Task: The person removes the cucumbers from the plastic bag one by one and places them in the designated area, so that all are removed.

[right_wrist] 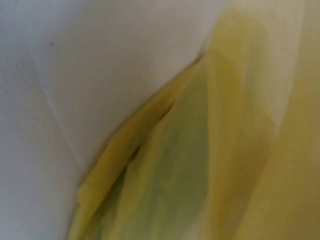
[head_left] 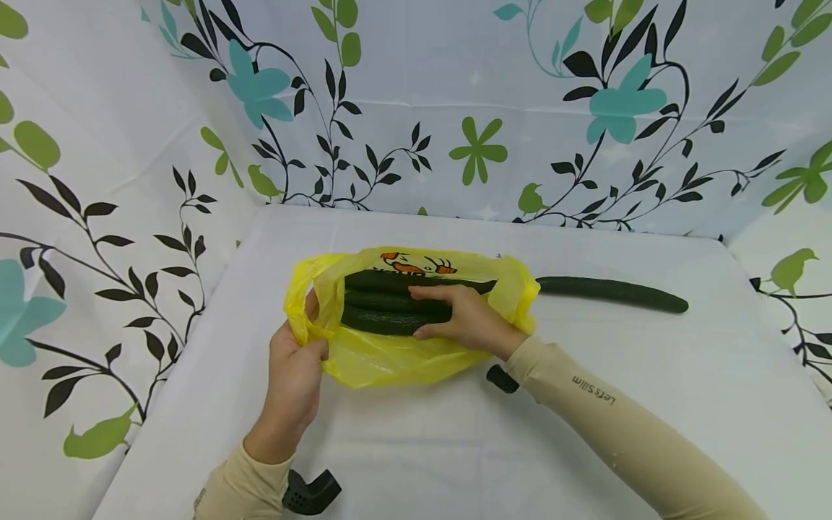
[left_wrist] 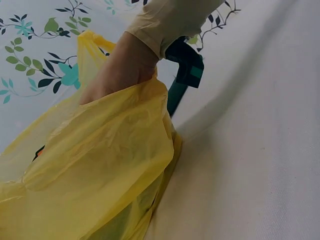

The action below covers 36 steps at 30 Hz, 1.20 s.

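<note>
A yellow plastic bag (head_left: 390,361) lies on its side on the table, its mouth spread wide. Three dark green cucumbers (head_left: 377,321) lie side by side within it. My left hand (head_left: 294,368) grips the bag's left edge by the handle, fingers partly behind the plastic. Reaching in from the right, my right hand (head_left: 471,318) has its thumb and fingers around the front cucumbers. In the left wrist view the right hand (left_wrist: 122,70) dips behind the bag's yellow wall (left_wrist: 110,160), which hides its fingers. Only plastic (right_wrist: 175,165) and table show in the right wrist view.
Another long cucumber (head_left: 614,292) lies on the white table (head_left: 416,448) to the right, its left end behind the bag. Black wrist devices (head_left: 312,492) sit at both forearms. A leaf-patterned curtain (head_left: 403,94) stands behind the table and at its sides.
</note>
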Motion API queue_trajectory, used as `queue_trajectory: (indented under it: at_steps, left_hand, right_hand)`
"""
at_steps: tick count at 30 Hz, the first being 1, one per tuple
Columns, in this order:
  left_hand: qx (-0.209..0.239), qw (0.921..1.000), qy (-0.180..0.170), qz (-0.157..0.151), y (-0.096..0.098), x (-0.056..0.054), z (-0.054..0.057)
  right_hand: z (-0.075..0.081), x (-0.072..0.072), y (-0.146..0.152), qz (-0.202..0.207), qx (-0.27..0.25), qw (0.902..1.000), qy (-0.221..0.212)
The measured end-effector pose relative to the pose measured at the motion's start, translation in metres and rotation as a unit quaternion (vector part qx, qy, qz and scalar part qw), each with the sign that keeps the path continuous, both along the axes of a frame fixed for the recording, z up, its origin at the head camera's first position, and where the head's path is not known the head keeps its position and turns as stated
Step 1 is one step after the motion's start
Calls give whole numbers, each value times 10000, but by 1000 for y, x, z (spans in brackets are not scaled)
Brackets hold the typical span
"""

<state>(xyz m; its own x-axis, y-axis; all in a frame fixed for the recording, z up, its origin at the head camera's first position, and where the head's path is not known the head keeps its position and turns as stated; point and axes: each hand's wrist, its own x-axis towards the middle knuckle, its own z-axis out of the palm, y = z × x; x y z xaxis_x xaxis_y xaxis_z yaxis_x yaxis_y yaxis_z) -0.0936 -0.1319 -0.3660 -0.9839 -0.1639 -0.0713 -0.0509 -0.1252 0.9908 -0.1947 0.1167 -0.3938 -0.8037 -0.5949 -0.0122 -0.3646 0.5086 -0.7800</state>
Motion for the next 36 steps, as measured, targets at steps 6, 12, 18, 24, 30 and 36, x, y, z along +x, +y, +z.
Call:
queue_trajectory:
  at_steps: [6,12,18,24,30,36]
  left_hand:
    - [8,10000,30,-58,0,0,-1]
    - [42,9999,66,-77,0,0,-2]
    - [33,10000,14,-72,-1,0,-2]
    - [23,10000,-11,-84,-1,0,-2]
    - [75,9999,2,-89,-1,0,-2]
    - [142,9998,62,-91,-1,0,-3]
  right_hand:
    - [-6,3,1,-49,196,9998,-33]
    - [-10,4,0,-89,302,9995,-32]
    - [-10,4,-1,-118,501,9987,-11]
    - [-12,3,-2,-136,738,9972,26]
    - [-16,3,-6,-81,1009,9945,283]
    - [-19,3,-10,-82,1445,9859,840]
